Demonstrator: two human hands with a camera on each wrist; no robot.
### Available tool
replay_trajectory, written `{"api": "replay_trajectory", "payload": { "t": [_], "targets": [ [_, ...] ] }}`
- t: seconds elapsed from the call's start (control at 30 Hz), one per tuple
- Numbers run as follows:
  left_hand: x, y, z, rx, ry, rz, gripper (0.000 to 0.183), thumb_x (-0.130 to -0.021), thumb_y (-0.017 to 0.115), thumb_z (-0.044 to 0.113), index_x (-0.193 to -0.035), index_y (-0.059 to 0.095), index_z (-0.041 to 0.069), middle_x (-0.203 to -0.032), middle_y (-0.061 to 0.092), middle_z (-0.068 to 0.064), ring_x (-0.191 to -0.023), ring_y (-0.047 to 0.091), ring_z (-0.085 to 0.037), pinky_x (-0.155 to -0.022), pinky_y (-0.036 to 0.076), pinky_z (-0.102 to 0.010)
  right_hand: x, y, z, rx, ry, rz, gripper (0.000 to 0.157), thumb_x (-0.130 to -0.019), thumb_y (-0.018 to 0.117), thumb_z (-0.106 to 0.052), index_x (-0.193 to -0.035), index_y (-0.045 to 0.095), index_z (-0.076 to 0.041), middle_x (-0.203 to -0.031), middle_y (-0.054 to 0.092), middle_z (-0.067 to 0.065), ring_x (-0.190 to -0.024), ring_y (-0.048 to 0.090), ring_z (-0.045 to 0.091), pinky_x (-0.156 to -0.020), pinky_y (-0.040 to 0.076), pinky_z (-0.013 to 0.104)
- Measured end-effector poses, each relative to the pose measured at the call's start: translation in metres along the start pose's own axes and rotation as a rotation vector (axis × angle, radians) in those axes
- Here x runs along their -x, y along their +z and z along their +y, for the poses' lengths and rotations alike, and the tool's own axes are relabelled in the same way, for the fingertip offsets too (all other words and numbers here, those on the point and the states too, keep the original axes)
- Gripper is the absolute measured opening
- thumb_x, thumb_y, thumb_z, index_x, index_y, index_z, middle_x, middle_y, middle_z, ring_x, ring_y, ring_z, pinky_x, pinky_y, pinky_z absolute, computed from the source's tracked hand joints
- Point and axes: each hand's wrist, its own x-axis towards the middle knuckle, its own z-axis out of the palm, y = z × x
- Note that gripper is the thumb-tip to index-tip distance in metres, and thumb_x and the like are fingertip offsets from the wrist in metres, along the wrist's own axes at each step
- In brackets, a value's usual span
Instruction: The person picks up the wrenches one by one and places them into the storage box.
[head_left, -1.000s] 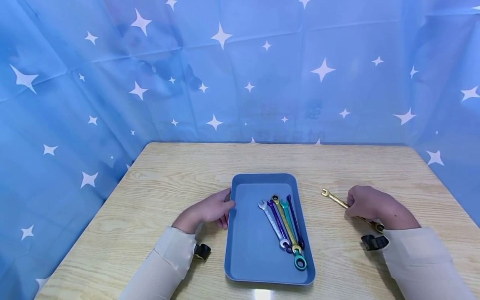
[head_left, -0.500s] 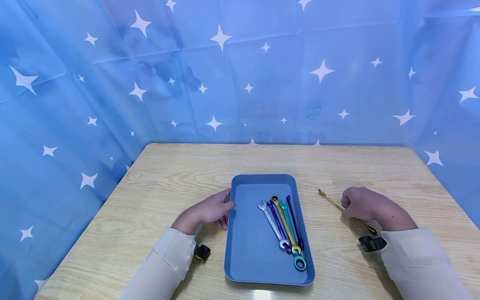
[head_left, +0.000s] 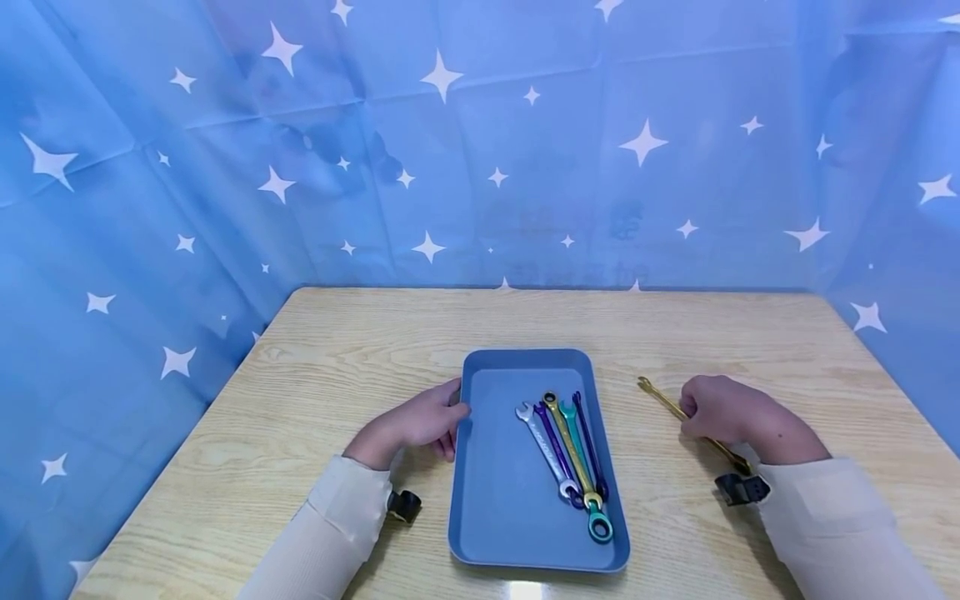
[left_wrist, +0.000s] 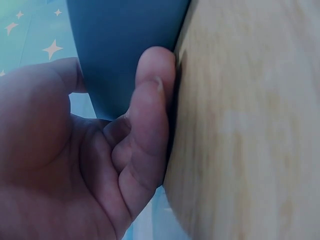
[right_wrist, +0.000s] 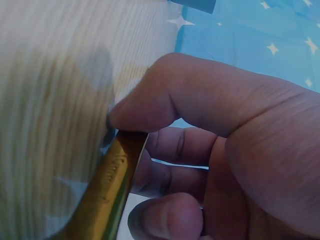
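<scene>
My right hand [head_left: 726, 417] pinches the middle of a gold combination wrench [head_left: 663, 399] over the right side of the table. The wrench is turned on its narrow edge; whether it touches the wood is unclear. In the right wrist view, thumb and fingers meet around its shank. To the left, my left hand [head_left: 422, 418] holds the left wall of a blue tray [head_left: 487, 475], thumb over the rim and fingers [left_wrist: 150, 115] against the outside. Inside the tray, several wrenches lie fanned together: silver [head_left: 542, 446], purple [head_left: 552, 437], gold [head_left: 567, 442], green [head_left: 601, 527] and dark violet [head_left: 591, 442].
The light wooden table [head_left: 360, 342] carries the tray near its front. Behind it and along both sides hangs a blue cloth [head_left: 487, 125] with white stars. Each wrist wears a small black camera, the right camera [head_left: 741, 489] close to the wrench's near end.
The gold wrench in my right hand has rolled from lying flat onto its edge and shifted slightly left with the hand. My left hand and the tray look unmoved.
</scene>
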Motion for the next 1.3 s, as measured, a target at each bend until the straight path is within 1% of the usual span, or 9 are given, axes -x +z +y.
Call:
{"api": "replay_trajectory", "payload": {
  "t": [0.3,0.47,0.6,0.77,0.93,1.13,1.2,1.3],
  "targets": [
    [-0.002,0.001,-0.003,-0.002,-0.002,0.0,0.052,-0.096,0.035,0.026,-0.145,0.022,0.016,-0.064,0.062,-0.015,-0.054,0.064,-0.028,-0.052,0.055,-0.039,-0.001,0.004,-0.002,0.07,-0.038,0.04,0.029,-0.077,0.062,-0.009,-0.061,0.038,-0.013,-0.053,0.026,-0.005,-0.046,0.024,0.011,-0.046,0.024,0.025],
    [-0.001,0.002,-0.004,0.005,-0.002,-0.003,0.053,-0.097,0.035,0.026,-0.147,0.019,0.016,-0.064,0.062,-0.015,-0.054,0.064,-0.028,-0.053,0.055,-0.039,0.0,0.003,-0.007,0.089,-0.042,0.044,0.028,-0.077,0.061,-0.009,-0.061,0.039,-0.013,-0.053,0.028,-0.004,-0.046,0.026,0.011,-0.046,0.024,0.025],
    [0.001,0.002,-0.006,0.012,-0.008,0.0,0.052,-0.096,0.036,0.026,-0.146,0.021,0.017,-0.064,0.061,-0.015,-0.054,0.064,-0.028,-0.053,0.055,-0.039,-0.001,0.003,-0.013,0.093,-0.042,0.047,0.028,-0.077,0.062,-0.011,-0.061,0.039,-0.013,-0.053,0.029,-0.004,-0.046,0.027,0.011,-0.046,0.024,0.025],
    [0.001,0.001,-0.009,0.004,-0.004,-0.014,0.052,-0.096,0.037,0.026,-0.145,0.021,0.018,-0.064,0.063,-0.015,-0.054,0.064,-0.028,-0.053,0.055,-0.039,-0.001,0.005,-0.014,0.087,-0.053,0.046,0.027,-0.077,0.062,-0.01,-0.061,0.039,-0.013,-0.053,0.028,-0.004,-0.046,0.027,0.011,-0.046,0.024,0.025],
    [-0.002,-0.001,-0.005,-0.016,0.015,-0.005,0.053,-0.096,0.036,0.027,-0.146,0.02,0.018,-0.065,0.062,-0.015,-0.054,0.064,-0.028,-0.053,0.055,-0.039,-0.002,0.004,-0.014,0.08,-0.08,0.051,0.027,-0.077,0.062,-0.01,-0.063,0.039,-0.012,-0.055,0.027,-0.004,-0.047,0.026,0.011,-0.046,0.024,0.025],
    [-0.003,-0.001,-0.002,-0.024,0.01,-0.012,0.053,-0.097,0.035,0.027,-0.146,0.019,0.017,-0.064,0.063,-0.015,-0.054,0.064,-0.028,-0.052,0.055,-0.039,-0.004,0.004,-0.015,0.032,-0.14,0.079,0.021,-0.084,0.058,-0.01,-0.068,0.044,-0.011,-0.058,0.033,-0.004,-0.047,0.028,0.009,-0.048,0.027,0.023],
    [-0.002,-0.001,-0.002,-0.024,0.008,-0.017,0.052,-0.097,0.035,0.027,-0.146,0.02,0.018,-0.064,0.063,-0.015,-0.054,0.064,-0.027,-0.052,0.055,-0.039,-0.004,0.004,-0.016,0.031,-0.152,0.096,0.021,-0.085,0.055,-0.009,-0.067,0.044,-0.011,-0.058,0.034,-0.004,-0.049,0.027,0.009,-0.049,0.026,0.023],
    [-0.002,-0.001,-0.002,-0.025,0.008,-0.011,0.05,-0.097,0.035,0.027,-0.145,0.022,0.018,-0.064,0.063,-0.015,-0.054,0.064,-0.027,-0.052,0.055,-0.039,-0.004,0.004,-0.017,0.037,-0.144,0.114,0.019,-0.084,0.05,-0.006,-0.067,0.044,-0.011,-0.058,0.034,-0.003,-0.05,0.027,0.01,-0.049,0.025,0.024]
  ]
}}
